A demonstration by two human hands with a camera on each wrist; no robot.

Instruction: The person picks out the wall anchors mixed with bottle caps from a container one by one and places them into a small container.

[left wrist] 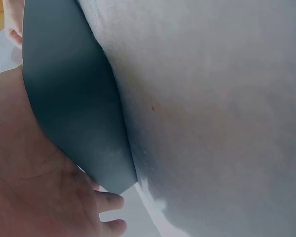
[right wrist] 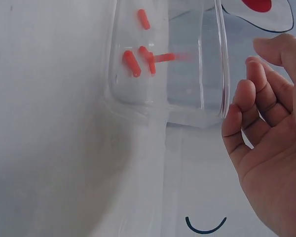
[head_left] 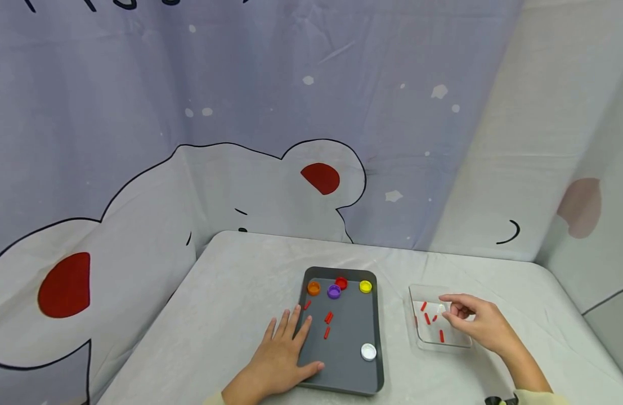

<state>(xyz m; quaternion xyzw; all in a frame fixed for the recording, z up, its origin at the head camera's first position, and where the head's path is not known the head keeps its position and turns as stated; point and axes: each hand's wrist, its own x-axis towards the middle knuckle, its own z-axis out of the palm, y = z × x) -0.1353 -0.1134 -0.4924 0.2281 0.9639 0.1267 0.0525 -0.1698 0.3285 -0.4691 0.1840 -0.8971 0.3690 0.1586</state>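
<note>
Possibly the right hand [head_left: 475,322], thumb and forefinger parted over the right side of the clear plastic box [head_left: 455,338], could nudge its wall and jostle the small red sticks [head_left: 427,319] inside, while the left hand [head_left: 278,360], fingers spread, might tilt the dark-grey rectangular tray [head_left: 353,337] by pressing its left edge.

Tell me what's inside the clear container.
Several short red sticks show inside the clear container. In the head view, the right hand hides part of its right side; anything behind it cannot be seen.
</note>
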